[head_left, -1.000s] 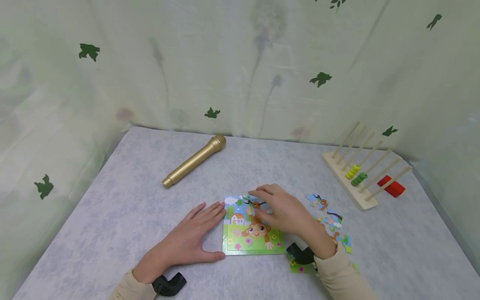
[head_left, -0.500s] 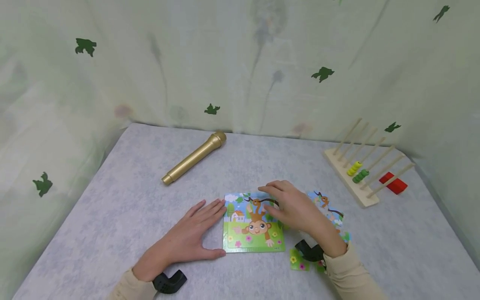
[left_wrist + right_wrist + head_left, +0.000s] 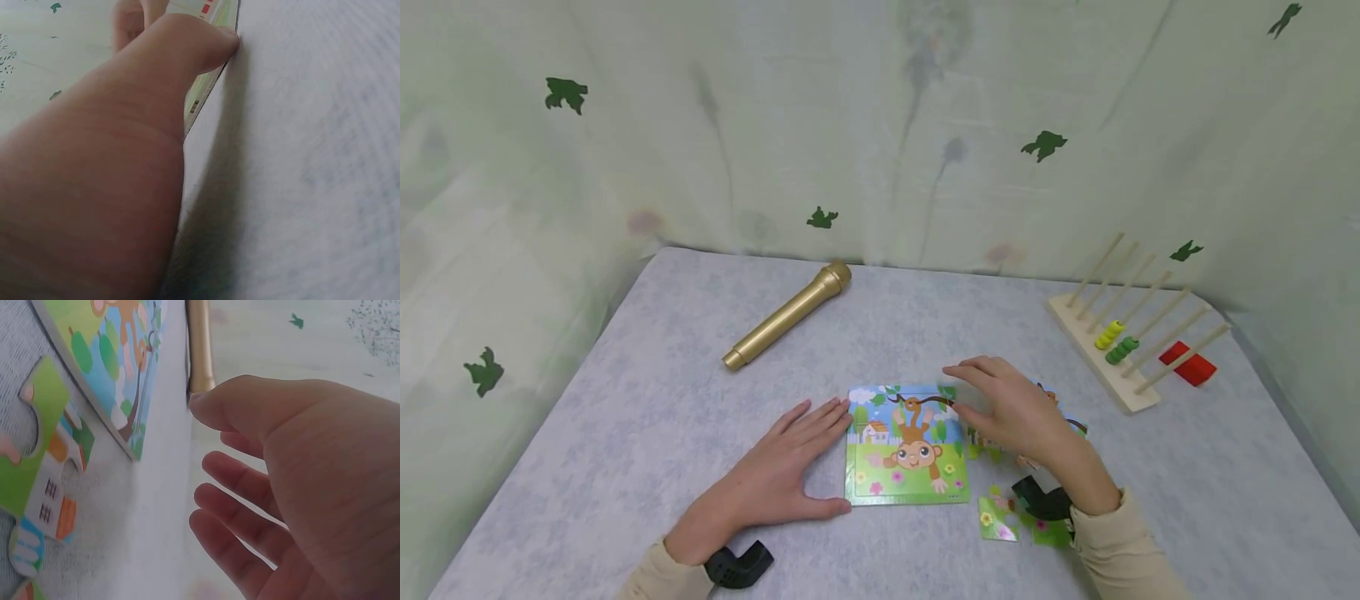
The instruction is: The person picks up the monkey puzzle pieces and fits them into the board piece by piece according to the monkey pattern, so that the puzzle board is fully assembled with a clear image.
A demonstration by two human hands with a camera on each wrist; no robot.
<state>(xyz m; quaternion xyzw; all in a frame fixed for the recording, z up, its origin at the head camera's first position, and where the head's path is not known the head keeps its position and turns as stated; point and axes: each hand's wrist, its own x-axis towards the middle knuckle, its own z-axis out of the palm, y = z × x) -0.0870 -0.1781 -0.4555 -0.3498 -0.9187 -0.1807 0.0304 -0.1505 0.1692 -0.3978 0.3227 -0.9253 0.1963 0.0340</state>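
A square puzzle board (image 3: 906,446) with an upside-down monkey picture lies flat near the front middle of the table. My left hand (image 3: 797,467) lies spread along its left edge, fingertips and thumb at the rim. Just off the board's right side is my right hand (image 3: 1018,412), fingers apart and holding nothing, as the right wrist view shows. Loose jigsaw pieces (image 3: 997,518) lie beneath and around the right hand and wrist, partly hidden by them. In the right wrist view, joined jigsaw pieces (image 3: 47,475) with a house picture lie beside the board.
A gold microphone (image 3: 788,317) lies at the back left. Toward the back right stands a wooden peg abacus (image 3: 1101,354) with yellow and green beads. Beside it lies a red block (image 3: 1187,364). A pale curtain (image 3: 880,125) hangs behind the table.
My right hand has moved right, off the monkey board to beside it, uncovering the picture's upper right. The left hand stays at the left edge.
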